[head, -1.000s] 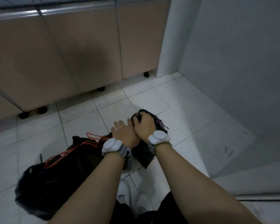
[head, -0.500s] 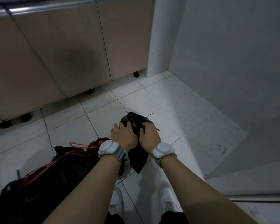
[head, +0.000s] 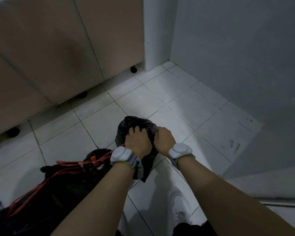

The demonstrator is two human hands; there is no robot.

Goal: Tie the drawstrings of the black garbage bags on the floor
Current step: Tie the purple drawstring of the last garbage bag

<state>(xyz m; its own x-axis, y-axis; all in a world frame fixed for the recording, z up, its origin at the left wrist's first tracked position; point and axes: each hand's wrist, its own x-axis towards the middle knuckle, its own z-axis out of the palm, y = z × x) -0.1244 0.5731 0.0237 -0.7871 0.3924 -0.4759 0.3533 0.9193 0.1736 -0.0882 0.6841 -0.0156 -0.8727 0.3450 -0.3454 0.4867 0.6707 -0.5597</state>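
Note:
A small black garbage bag (head: 134, 124) stands on the white tiled floor in the middle of the view. My left hand (head: 138, 142) grips its gathered top from the left, fingers curled into the plastic. My right hand (head: 163, 138) is closed on the same gathered top from the right, almost touching the left. A larger black garbage bag (head: 58, 188) lies at the lower left, with red drawstrings (head: 71, 165) stretched loosely across its top. The small bag's own drawstrings are hidden under my hands.
Beige cabinet doors (head: 49, 48) on short black feet run along the back left. A white pillar (head: 156, 31) and a grey wall (head: 237, 57) close the corner on the right. My white shoe (head: 180, 208) stands on the tiles below my arms.
The view has swung left and down, so the cabinets fill more of the frame. Both hands have kept their grip on the small bag's top, and my left fingers dig deeper into the plastic.

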